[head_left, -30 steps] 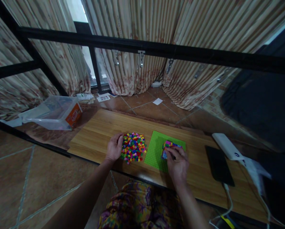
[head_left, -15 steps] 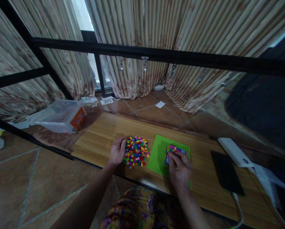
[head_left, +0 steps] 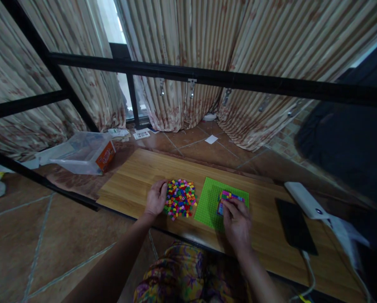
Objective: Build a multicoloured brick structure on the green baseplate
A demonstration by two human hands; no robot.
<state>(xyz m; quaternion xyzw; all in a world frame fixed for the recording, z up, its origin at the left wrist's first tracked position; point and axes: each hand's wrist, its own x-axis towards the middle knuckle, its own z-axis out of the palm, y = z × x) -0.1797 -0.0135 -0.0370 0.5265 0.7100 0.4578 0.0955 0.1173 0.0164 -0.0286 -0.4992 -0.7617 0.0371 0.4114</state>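
A heap of small bricks in many colours [head_left: 180, 199] lies on a low wooden board [head_left: 134, 181]. My left hand [head_left: 156, 198] rests at the heap's left edge, fingers curled against the bricks. To the right lies a green studded baseplate [head_left: 209, 200] with a small patch of coloured bricks [head_left: 226, 196] built on it. My right hand [head_left: 237, 221] is on that patch, fingertips pressing its near edge. Whether a brick is pinched between the fingers is hidden.
A black phone [head_left: 295, 227] and a white power bank [head_left: 304, 200] lie at the board's right end, with cables trailing off. A clear plastic box [head_left: 84, 153] stands on the tiled floor at left. A black metal frame [head_left: 207, 78] and curtains stand behind.
The view has shifted slightly. Both hands stay where they were: left at the heap, right on the built patch.
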